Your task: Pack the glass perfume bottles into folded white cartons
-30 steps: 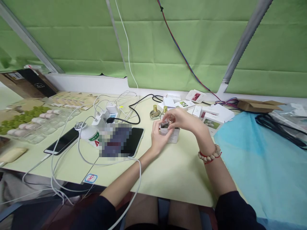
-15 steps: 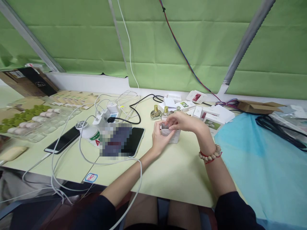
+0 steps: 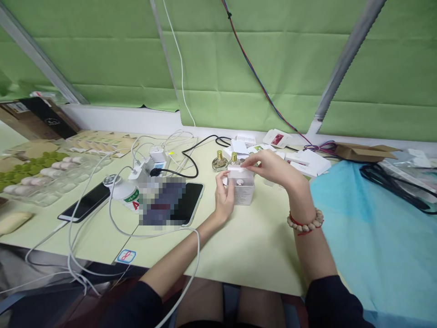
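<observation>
A small white carton (image 3: 244,195) with fine print on its near side stands upright on the table. My left hand (image 3: 223,198) grips it from the left, thumb at the near edge. My right hand (image 3: 273,169) reaches over from the right and pinches the carton's raised top flap (image 3: 235,171). Through the top a small pale round shape shows; I cannot make out what it belongs to. Just behind stand two small glass bottles with gold caps: the left bottle (image 3: 219,163) is in plain view, while the right bottle (image 3: 234,158) is partly hidden by the carton.
White cartons and printed papers (image 3: 307,161) lie at the back right, near a blue sheet (image 3: 372,246). To the left are a phone (image 3: 193,205), a white bottle (image 3: 124,193), a power strip (image 3: 145,168) and looping white cables. Trays of egg-shaped pieces (image 3: 54,175) sit farther left.
My right hand has risen off the carton's top, its fingers now lifting the flap. My left thumb has drawn back to the left, baring more of the carton's front.
</observation>
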The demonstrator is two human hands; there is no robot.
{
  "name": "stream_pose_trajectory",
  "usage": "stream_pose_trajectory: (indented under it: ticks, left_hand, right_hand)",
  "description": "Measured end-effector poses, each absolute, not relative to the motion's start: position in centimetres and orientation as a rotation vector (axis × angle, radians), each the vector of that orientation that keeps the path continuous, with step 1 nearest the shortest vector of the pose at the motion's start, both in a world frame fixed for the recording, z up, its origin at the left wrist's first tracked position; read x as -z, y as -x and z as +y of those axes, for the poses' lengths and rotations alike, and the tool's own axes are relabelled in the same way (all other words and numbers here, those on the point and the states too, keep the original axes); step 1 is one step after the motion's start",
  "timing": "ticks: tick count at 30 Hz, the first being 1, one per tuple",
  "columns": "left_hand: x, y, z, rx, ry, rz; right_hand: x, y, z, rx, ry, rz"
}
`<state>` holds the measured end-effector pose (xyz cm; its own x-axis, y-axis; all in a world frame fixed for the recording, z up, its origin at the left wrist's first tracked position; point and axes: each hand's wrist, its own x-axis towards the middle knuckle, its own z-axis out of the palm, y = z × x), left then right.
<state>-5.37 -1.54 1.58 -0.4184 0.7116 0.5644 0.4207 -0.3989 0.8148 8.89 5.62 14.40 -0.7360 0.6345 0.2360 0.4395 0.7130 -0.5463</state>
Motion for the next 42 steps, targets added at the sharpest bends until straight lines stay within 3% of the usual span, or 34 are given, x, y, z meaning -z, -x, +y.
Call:
stream_pose_trajectory:
  ticks: [19, 32, 42]
  left_hand:
    - [-1.5, 5.8, -1.3, -1.914, -1.683, 1.606]
    - [-1.9, 5.8, -1.4, -1.890, -1.721, 1.617]
    - [-1.6, 5.7, -1.4, -1.870, -1.648, 1.531]
  right_hand:
    - [-13.9, -9.5, 6.1, -0.828, 1.212, -2.682]
    - [-14.5, -10.2, 5.8, -1.034, 1.215, -2.635]
    - [-13.9, -10.1, 6.8, -0.936, 1.002, -2.609]
